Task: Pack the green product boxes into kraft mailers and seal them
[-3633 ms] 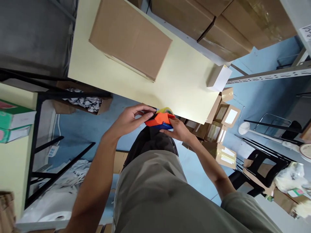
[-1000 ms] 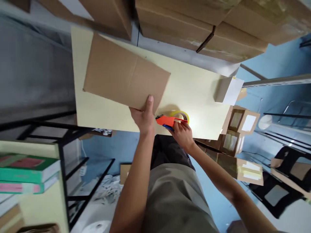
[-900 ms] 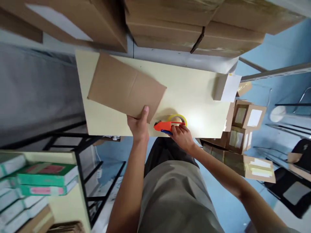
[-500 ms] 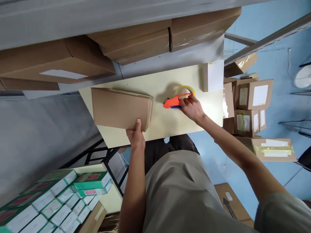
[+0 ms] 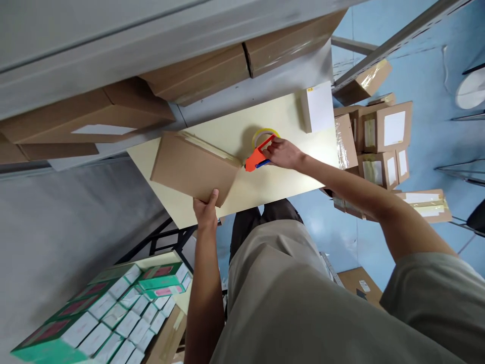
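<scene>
My left hand (image 5: 206, 208) grips the near edge of a brown cardboard box (image 5: 193, 169), thumb on top and fingers hidden beneath. The box lies tilted on the pale yellow table (image 5: 291, 174). In my right hand (image 5: 282, 152) is an orange tape dispenser (image 5: 253, 159) with a blue part and a yellow-rimmed roll of tape (image 5: 257, 137). Its front end is close to the box's right edge; whether tape touches the box I cannot tell.
A white box (image 5: 319, 107) stands at the table's right end. Large cartons (image 5: 204, 71) fill the shelf behind. Stacked green and white boxes (image 5: 113, 313) are at lower left. More taped cartons (image 5: 386, 129) are piled on the right, beside a metal shelf post (image 5: 394, 45).
The tape dispenser has come closer to the box's right edge and turned more steeply. My left hand has tilted and rotated the box. The whole view has shifted a little.
</scene>
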The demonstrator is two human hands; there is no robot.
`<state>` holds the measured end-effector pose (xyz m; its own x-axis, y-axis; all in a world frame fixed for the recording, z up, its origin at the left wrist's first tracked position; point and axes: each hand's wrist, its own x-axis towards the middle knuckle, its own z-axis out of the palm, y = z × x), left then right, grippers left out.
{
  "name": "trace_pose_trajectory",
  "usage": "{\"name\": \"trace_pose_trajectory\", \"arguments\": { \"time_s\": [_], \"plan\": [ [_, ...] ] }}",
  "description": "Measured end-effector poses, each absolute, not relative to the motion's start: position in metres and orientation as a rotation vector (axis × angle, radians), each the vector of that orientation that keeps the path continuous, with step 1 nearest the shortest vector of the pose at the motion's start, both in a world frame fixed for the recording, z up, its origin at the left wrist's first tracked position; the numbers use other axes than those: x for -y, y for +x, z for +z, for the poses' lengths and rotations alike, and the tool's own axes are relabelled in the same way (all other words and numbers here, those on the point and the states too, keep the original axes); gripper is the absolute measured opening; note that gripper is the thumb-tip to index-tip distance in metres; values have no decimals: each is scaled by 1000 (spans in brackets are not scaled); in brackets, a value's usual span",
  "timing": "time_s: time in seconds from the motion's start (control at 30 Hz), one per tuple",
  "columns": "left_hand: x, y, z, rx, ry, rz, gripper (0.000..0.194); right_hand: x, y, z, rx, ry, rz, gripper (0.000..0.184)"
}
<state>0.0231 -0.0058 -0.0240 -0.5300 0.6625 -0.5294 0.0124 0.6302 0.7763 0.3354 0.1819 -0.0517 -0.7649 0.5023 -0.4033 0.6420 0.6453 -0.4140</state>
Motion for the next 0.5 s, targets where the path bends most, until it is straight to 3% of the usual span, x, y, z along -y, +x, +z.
{"name": "trace_pose_trajectory", "arguments": {
  "time_s": [0.13,0.5],
  "plan": [
    [4,21,-23,-1910,522,934,97,-187,355,-50,-2665,828,-787,51],
    [-2,23,-25,-1902,488,909,89,-221,319,-48,-2745,702,-503,58]
  ]
}}
